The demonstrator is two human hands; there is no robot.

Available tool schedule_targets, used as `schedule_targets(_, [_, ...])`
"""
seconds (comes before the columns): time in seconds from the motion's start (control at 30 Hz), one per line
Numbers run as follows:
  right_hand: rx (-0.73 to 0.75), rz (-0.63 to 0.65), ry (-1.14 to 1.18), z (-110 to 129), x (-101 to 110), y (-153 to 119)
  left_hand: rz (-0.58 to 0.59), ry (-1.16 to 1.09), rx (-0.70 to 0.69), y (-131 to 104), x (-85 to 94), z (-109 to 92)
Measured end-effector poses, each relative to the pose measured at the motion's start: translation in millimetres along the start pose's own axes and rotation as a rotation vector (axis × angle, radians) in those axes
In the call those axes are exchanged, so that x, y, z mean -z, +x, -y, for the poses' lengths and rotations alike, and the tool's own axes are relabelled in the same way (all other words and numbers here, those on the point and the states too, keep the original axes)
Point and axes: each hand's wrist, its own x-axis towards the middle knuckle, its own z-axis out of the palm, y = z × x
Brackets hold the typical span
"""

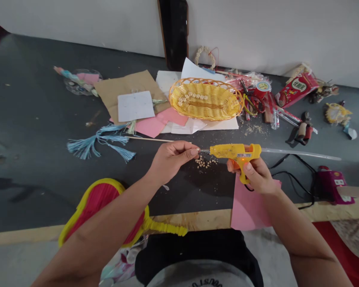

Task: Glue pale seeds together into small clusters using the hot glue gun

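Observation:
My right hand [259,175] is wrapped round the handle of a yellow hot glue gun [231,151], and an orange light glows on its side. From its rear sticks a long clear glue stick [299,152]. My left hand [175,159] is closed in a pinch on a small pale piece [198,150], right at the gun's nozzle; the fingers hide most of it. Behind that hand a thin wooden stick [151,139] runs left toward a light blue tassel [86,141]. Small beige bits [205,162] lie scattered on the table below the nozzle.
A yellow wicker basket [206,113] sits on papers beyond my hands. Pliers [303,129], a red box [297,88] and a purple power socket [335,185] with a black cord stand right. Pink paper [248,207] and a yellow-and-red fan-like piece [101,195] lie at the front edge.

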Motion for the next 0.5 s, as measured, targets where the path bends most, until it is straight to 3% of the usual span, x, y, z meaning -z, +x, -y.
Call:
schedule_targets(0.37, [-0.058, -0.007, 0.004, -1.5, 0.1, -1.0, 0.001, 0.093, -0.039, 0.1, 0.9, -0.9])
schedule_targets(0.5, [-0.092, -0.017, 0.023, -1.4, 1.7, -3.4, -0.027, 0.018, -0.010, 1.4, 0.4, 2.6])
